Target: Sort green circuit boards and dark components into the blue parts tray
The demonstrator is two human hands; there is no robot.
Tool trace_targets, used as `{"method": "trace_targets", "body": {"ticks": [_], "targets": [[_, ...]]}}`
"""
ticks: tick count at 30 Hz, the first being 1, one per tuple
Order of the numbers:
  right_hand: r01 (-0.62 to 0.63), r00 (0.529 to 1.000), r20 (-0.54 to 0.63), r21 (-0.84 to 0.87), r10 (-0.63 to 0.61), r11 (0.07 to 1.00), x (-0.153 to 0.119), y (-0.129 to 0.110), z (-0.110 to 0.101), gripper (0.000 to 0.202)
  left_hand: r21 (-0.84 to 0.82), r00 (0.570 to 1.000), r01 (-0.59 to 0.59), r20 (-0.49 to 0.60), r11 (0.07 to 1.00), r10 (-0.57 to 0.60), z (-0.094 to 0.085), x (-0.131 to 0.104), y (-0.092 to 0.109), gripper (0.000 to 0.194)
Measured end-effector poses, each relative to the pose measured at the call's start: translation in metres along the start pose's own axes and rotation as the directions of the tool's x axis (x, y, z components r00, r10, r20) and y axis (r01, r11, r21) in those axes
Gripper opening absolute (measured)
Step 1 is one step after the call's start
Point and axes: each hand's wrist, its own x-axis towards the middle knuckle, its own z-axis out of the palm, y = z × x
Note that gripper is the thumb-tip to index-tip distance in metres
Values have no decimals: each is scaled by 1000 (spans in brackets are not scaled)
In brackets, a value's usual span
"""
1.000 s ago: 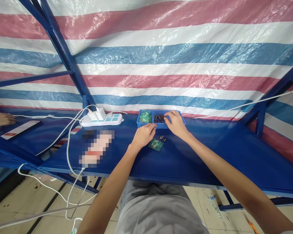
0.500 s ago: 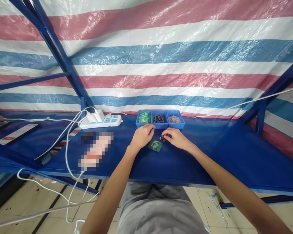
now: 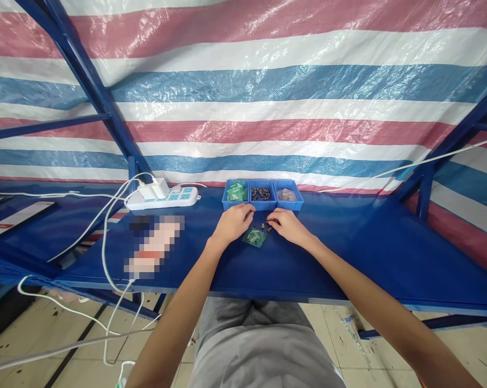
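Note:
My left hand (image 3: 235, 222) rests on the table just in front of the blue bins, its fingers curled together. Whatever those fingertips hold, if anything, is hidden. My right hand (image 3: 287, 224) is closed in a pinch beside a few small dark metallic parts (image 3: 263, 226) on the table; what it pinches is too small to make out. Between the hands, nearer to me, lies a small green-tinted plastic bag (image 3: 254, 237) with thin pieces inside. Beyond the hands stand three joined blue bins (image 3: 262, 208): green bags (image 3: 237, 191) left, small dark parts (image 3: 261, 194) middle, clear bags (image 3: 286, 195) right.
A white power strip (image 3: 162, 201) with plugged-in chargers sits left of the bins. White cables (image 3: 104, 242) hang over the table edge. A blurred-out object (image 3: 156, 245) lies on the left. Blue frame posts (image 3: 101, 97) and a striped tarp (image 3: 267, 86) stand behind.
The view has shifted slightly. Fewer small dark parts show by my right fingertips, and they are more spread out. The co-worker's hand at far left has almost left the picture.

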Motion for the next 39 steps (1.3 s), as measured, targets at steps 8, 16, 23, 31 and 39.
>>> {"method": "trace_targets", "body": {"ticks": [8,16,23,31,39], "targets": [[-31,999,-40,-18,31,999,0,3,-2,17,-16,1000,-26,-18,1000,25,4,1,-4,22],[-100,983,-134,174,124,980,0,-5,-1,15,-25,999,-32,7,999,32,4,1,-4,23],[-90,977,-169,220,129,971,-1,-14,-3,12,-53,999,-47,22,997,48,6,2,-4,23],[-111,964,-172,437,204,893,0,-16,0,15,-138,990,-135,9,981,137,4,0,7,20],[-121,970,-113,538,214,834,2,-21,7,15,-119,989,-145,-41,982,141,6,-1,10,19]]}}
